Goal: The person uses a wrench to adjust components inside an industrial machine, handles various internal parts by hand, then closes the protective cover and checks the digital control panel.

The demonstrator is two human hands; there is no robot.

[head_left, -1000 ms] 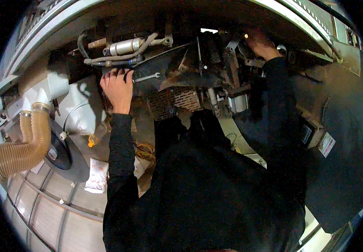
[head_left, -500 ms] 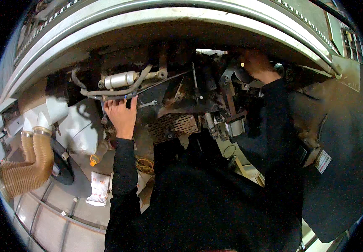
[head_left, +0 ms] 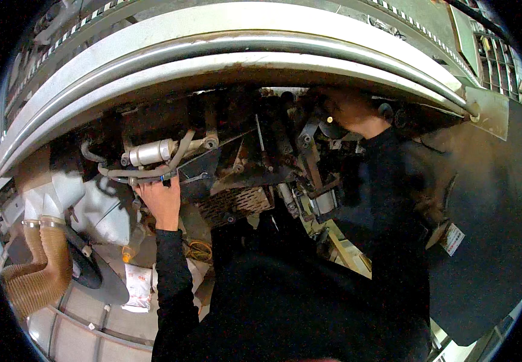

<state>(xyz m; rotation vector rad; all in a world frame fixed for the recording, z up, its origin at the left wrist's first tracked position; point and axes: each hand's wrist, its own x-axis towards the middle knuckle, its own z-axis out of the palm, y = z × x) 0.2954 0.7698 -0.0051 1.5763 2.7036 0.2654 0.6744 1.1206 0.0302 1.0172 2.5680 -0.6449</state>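
My left hand (head_left: 163, 200) is raised to the machine's underside, its fingers closed over a thin dark hose (head_left: 152, 180) with a blue band. A thicker grey hose (head_left: 177, 158) bends just above it, below a silver cylinder (head_left: 152, 153). Right of the fingers, an open-ended spanner (head_left: 197, 177) lies on a dark metal part. My right hand (head_left: 360, 116) reaches in under the panel's lower edge, beside a dark bracket (head_left: 309, 145) and a small yellowish round spot. Shadow and parts hide its fingers, and whatever they may touch cannot be made out.
A long silver rail (head_left: 236, 43) curves across above both hands. Ribbed brown ducts (head_left: 52, 259), a tyre (head_left: 86, 269) and a white printed bag (head_left: 137, 288) are at lower left. A perforated metal plate (head_left: 236, 205) sits in the middle. A dark panel (head_left: 484, 241) stands at right.
The whole view has shifted, so the machine and both hands sit lower and slightly further left. Both hands keep about the same places against the machine.
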